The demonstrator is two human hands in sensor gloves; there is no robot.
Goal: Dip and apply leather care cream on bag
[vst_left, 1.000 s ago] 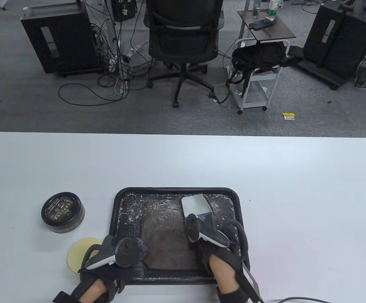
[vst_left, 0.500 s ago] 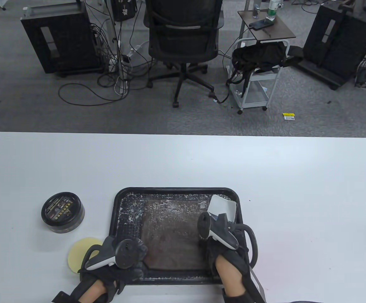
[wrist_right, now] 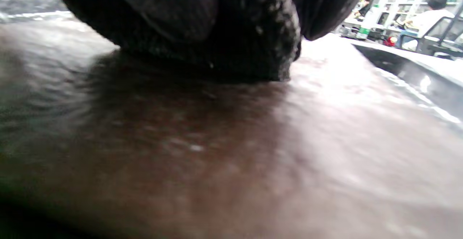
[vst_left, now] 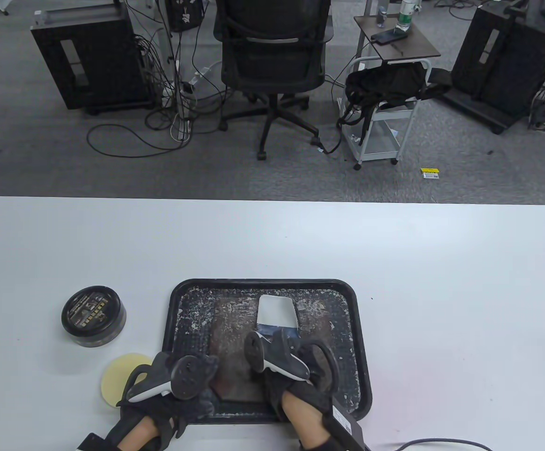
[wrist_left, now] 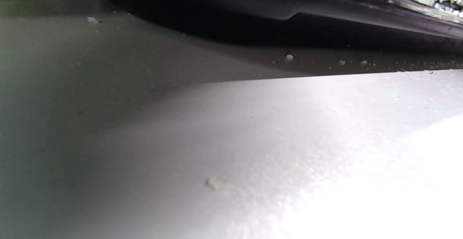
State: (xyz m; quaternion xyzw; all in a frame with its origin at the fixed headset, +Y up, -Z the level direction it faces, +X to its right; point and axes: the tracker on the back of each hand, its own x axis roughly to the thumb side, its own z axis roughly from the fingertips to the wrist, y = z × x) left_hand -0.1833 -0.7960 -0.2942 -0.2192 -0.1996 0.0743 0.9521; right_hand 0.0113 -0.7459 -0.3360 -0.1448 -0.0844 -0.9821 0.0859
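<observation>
A brown leather bag (vst_left: 234,366) lies flat in a black tray (vst_left: 347,300), speckled with white cream. My right hand (vst_left: 279,339) holds a white flat applicator (vst_left: 277,311) against the middle of the leather. In the right wrist view my gloved fingers (wrist_right: 217,25) press down on the brown leather (wrist_right: 224,152). My left hand (vst_left: 202,376) rests on the tray's near-left corner; its fingers are hidden under the tracker. A round black cream tin (vst_left: 93,316) with its lid on stands left of the tray.
A round yellow sponge pad (vst_left: 117,378) lies on the white table (vst_left: 441,282) just left of my left hand. The left wrist view shows the tray's rim (wrist_left: 325,7) and tabletop. An office chair (vst_left: 272,56) and a cart stand beyond the table.
My right hand swept the applicator from the leather's upper middle out to the tray's right side, then back left to the middle. The left hand stayed put.
</observation>
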